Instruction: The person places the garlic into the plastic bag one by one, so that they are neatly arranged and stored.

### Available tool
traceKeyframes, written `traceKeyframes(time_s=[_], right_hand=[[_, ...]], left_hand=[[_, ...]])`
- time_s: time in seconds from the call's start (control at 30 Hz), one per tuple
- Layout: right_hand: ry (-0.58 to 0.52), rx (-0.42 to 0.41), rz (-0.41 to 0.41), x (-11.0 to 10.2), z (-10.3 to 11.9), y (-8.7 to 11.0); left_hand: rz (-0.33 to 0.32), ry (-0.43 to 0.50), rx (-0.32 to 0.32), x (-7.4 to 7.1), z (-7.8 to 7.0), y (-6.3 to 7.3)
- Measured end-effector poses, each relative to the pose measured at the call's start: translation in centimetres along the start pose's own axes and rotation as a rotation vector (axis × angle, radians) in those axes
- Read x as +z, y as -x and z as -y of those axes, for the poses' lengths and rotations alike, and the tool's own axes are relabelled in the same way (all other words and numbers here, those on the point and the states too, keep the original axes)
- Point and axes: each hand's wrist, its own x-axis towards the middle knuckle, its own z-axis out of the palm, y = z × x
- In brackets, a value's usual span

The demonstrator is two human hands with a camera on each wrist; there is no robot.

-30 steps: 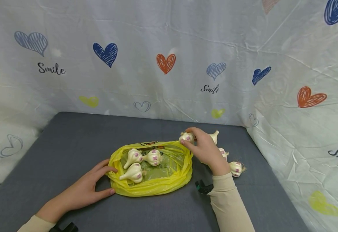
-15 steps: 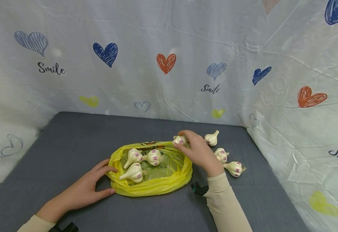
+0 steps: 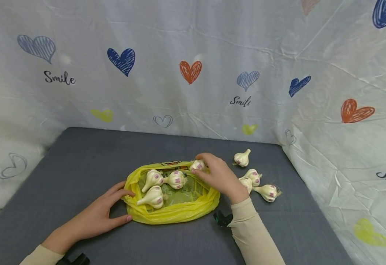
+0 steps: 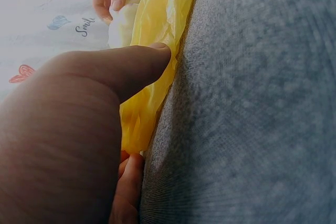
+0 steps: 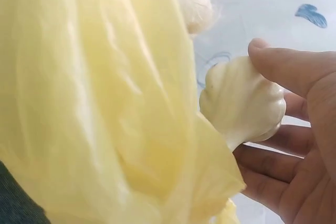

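Observation:
A yellow plastic bag (image 3: 179, 218) lies with its mouth rolled wide on the table. Three garlic bulbs (image 3: 153, 197) rest inside it, toward its left end. My left hand (image 3: 95, 217) touches the bag's left side, thumb and fingers spread apart along it; the thumb (image 4: 139, 66) lies against the yellow plastic in the left wrist view. Between thumb and fingers, my right hand (image 3: 217, 176) holds another garlic bulb (image 5: 241, 100) at the bag's back right rim. That bulb's stem points down in the right wrist view, close beside the plastic.
Several more garlic bulbs (image 3: 267, 192) lie on the grey table (image 3: 113, 147) right of the bag, one of them partly behind the right wrist. A white curtain (image 3: 166, 33) with printed hearts hangs behind and around the table.
My right hand has moved left with its garlic bulb, from beside the bag to over its back right rim. The left hand and the bag have stayed in place.

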Motion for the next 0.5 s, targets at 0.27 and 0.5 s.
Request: traceKeyframes(time_s=[0.27, 0.5], right_hand=[[0.013, -0.008, 0.048, 1.0, 0.5, -0.3], [0.03, -0.024, 0.083, 1.8, 0.9, -0.5]], left_hand=[[0.001, -0.002, 0.008, 0.0, 0.0, 0.0], [0.008, 0.004, -0.005, -0.1, -0.1, 0.0]])
